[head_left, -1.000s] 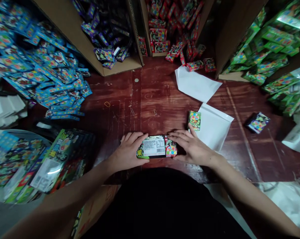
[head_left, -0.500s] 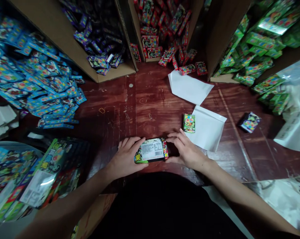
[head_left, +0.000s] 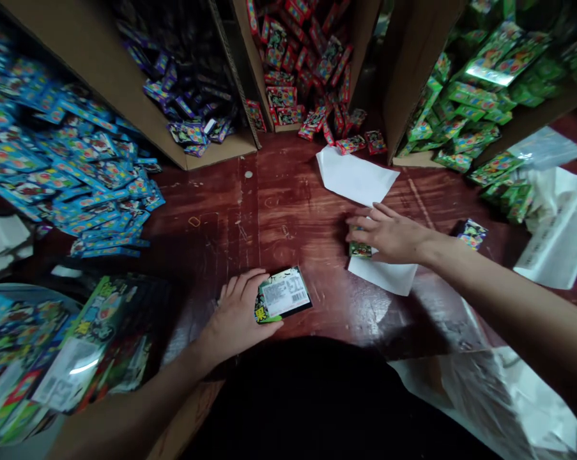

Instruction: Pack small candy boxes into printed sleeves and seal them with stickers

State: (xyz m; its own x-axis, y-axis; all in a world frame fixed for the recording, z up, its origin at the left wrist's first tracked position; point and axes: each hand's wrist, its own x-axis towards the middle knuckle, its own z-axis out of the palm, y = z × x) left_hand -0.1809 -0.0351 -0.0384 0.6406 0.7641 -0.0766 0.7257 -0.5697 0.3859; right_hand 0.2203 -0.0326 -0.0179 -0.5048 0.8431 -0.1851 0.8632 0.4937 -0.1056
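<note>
A flat candy box [head_left: 287,292], black and green with a white barcode label facing up, lies on the dark red table near its front edge. My left hand [head_left: 240,303] is closed on its left end, thumb along the near side and fingers along the far side. Out to the right, my right hand [head_left: 388,235] reaches over a small green candy box [head_left: 360,248], fingers curled over its top and partly hiding it. Under that hand lies a white paper sheet [head_left: 386,276], and just beyond it is another white sheet [head_left: 358,176].
Blue candy boxes [head_left: 96,166] pile up at left. Cardboard cartons hold purple boxes [head_left: 187,131], red boxes [head_left: 281,96] and green boxes [head_left: 480,96]. One small purple box [head_left: 471,234] lies at right. A tub [head_left: 29,291] with larger packs stands at lower left.
My right hand has left the labelled box and moved right and away onto the small green box. The labelled box has tilted slightly, still in my left hand.
</note>
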